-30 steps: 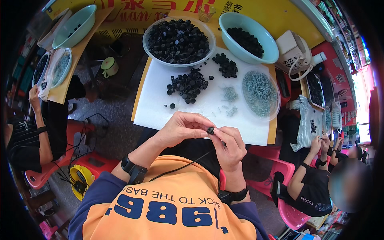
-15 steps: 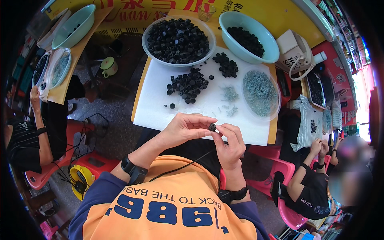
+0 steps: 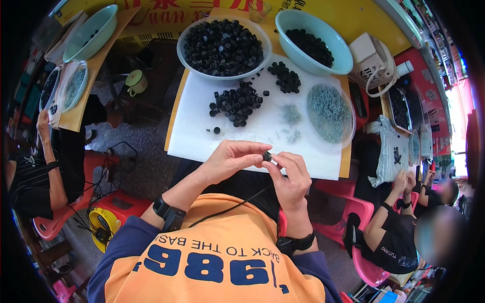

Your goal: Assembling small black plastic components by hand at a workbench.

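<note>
Between my two hands, over the near edge of the white foam sheet (image 3: 202, 144), is a small black cap-like part (image 3: 267, 156). Thumb and fingers of my left hand (image 3: 235, 160) pinch it from one side. My right hand (image 3: 289, 179) grips it from the other side with thumb and fingertips; whether a second tiny piece is there is hidden. Beyond my hands lies a loose pile of black parts (image 3: 237, 103), with a smaller black cluster (image 3: 285, 77) farther back. To its right sit small heaps of pale, thin screw-like pieces (image 3: 291, 114).
A clear tub (image 3: 182, 55) heaped with black parts and a pale-green basin (image 3: 346, 60) stand at the back. A shallow tray of pale pieces (image 3: 331, 113) lies right. Co-workers sit either side; a pink chair (image 3: 346, 212) is near my right. A cable crosses my shirt.
The black part has turned slightly between my fingertips, and my left thumb and fingers now close more tightly on it. The whole view has shifted a little; the piles look the same.
</note>
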Motion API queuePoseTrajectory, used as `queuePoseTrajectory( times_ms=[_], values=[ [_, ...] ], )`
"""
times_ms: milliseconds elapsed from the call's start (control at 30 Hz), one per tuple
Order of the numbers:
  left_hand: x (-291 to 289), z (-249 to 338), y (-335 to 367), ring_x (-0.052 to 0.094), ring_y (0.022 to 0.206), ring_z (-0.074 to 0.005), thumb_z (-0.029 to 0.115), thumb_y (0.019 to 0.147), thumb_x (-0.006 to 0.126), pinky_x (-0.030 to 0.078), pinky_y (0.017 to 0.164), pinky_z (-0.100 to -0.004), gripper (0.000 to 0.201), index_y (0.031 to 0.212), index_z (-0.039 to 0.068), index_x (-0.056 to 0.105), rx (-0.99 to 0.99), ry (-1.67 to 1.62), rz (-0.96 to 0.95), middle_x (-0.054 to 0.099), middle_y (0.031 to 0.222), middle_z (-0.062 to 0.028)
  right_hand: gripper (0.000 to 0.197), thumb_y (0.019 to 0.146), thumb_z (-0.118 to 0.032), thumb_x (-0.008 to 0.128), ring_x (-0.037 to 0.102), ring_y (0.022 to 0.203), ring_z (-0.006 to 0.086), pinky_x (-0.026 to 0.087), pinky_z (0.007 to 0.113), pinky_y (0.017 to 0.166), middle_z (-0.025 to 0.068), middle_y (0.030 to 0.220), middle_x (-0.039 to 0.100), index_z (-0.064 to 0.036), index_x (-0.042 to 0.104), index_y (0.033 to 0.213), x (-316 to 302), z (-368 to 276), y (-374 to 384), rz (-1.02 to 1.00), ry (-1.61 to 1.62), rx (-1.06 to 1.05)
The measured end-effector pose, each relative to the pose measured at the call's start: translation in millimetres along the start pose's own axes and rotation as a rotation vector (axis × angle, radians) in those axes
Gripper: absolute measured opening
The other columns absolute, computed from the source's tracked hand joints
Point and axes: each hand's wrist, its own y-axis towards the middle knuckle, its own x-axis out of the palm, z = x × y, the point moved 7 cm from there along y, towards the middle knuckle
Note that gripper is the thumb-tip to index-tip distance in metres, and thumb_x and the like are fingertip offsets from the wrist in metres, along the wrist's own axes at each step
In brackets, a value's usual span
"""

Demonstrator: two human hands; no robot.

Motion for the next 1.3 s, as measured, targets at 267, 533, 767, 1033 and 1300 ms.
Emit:
queuePoseTrajectory(
  times_ms=[267, 533, 767, 1033, 1300],
  values=[
    [-8.6, -8.1, 0.3, 0.066, 0.089, -0.0123, 0.008, 0.093, 0.062, 0.054, 0.083, -0.0258, 0.028, 0.119, -0.002, 0.064, -0.041, 0.051, 0.066, 0.069, 0.1, -0.0084, 0.028, 0.071, -0.009, 0.08, 0.062, 0.08, 0.0233, 0.048, 0.034, 0.072, 0.0069, 0.09, 0.065, -0.0035, 0.067, 0.095, 10.7, -0.5, 1.4, -0.096, -0.16, -0.045],
    [-11.5, -4.8, 2.4, 0.066, 0.086, -0.0097, 0.009, 0.091, 0.065, 0.053, 0.078, -0.023, 0.025, 0.113, -0.003, 0.067, -0.029, 0.398, 0.181, 0.071, 0.094, -0.0073, 0.027, 0.075, -0.013, 0.074, 0.061, 0.082, 0.0217, 0.045, 0.033, 0.073, 0.0069, 0.094, 0.061, -0.0025, 0.064, 0.098, 37.1, 9.7, -5.3, -0.284, -0.382, -0.073],
    [-13.3, -6.4, 5.5, 0.065, 0.081, -0.0086, 0.009, 0.09, 0.065, 0.053, 0.074, -0.0228, 0.023, 0.108, -0.004, 0.068, -0.112, 0.588, 0.151, 0.072, 0.088, -0.0071, 0.015, 0.073, -0.011, 0.071, 0.056, 0.065, 0.0221, 0.042, 0.035, 0.064, 0.0062, 0.071, 0.053, -0.0052, 0.058, 0.073, 43.2, 19.4, -5.2, -0.292, -0.298, -0.232],
    [-14.7, -22.8, 11.3, 0.063, 0.077, -0.0072, 0.01, 0.088, 0.066, 0.053, 0.072, -0.0226, 0.023, 0.107, -0.004, 0.068, -0.155, 0.63, 0.103, 0.071, 0.085, -0.006, 0.018, 0.072, -0.012, 0.071, 0.053, 0.047, 0.024, 0.042, 0.033, 0.046, 0.0069, 0.06, 0.054, -0.0059, 0.057, 0.063, 47.7, 28.7, -21.2, -0.273, -0.237, -0.185],
    [-19.2, -17.0, 11.4, 0.064, 0.081, -0.0078, 0.01, 0.088, 0.066, 0.052, 0.073, -0.0223, 0.023, 0.107, -0.004, 0.069, 0.008, 0.606, 0.275, 0.071, 0.088, -0.0071, 0.016, 0.075, -0.013, 0.07, 0.056, 0.048, 0.0262, 0.045, 0.034, 0.048, 0.0076, 0.062, 0.057, -0.0053, 0.06, 0.066, 48.0, 27.2, -6.4, -0.244, -0.369, -0.053]
  ],
)
